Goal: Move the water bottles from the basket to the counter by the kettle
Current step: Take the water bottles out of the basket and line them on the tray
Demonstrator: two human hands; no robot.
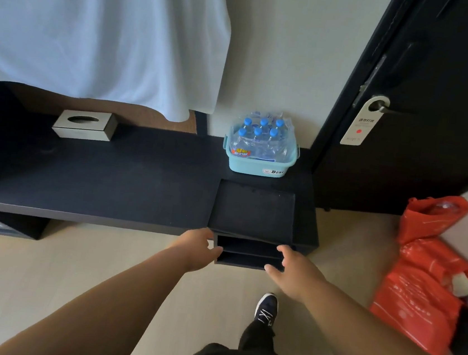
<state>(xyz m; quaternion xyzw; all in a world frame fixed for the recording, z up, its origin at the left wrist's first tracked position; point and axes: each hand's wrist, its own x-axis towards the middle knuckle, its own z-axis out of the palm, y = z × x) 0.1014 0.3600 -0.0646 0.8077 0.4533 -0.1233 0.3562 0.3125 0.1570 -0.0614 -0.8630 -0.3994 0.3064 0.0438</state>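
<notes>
While both arms reach forward over the pale floor, the water bottles point(259, 135) stand untouched in the light-blue basket point(260, 165) at the back right of the dark counter point(110, 180), against the wall and just beside the black door point(438, 113). Six blue caps can be counted, in two rows of three, all facing up — so each bottle's long axis runs vertical, cap on top. Crumpled clear plastic wrap surrounds the pack, and the bottles' lower parts sit below the basket's rim.

Nearer the camera, a flat black tray point(252, 208) lies on the counter in front of the basket, close to it but apart. Below the counter's front edge is an open black compartment point(247, 252). One left hand point(195, 249) hovers at its left edge, fingers loosely curled and holding nothing; whether the fingertips touch the edge cannot be told. One right hand point(295, 272) is at the compartment's right front, fingers spread open and empty.

One silver tissue box point(85, 125) sits at the back left of the counter, well apart from the basket, under a hanging white cloth point(98, 30). An orange plastic bag point(426, 272) lies on the floor to the right, and a white hanger tag point(362, 125) hangs on the door handle. One black shoe point(267, 308) shows below.
</notes>
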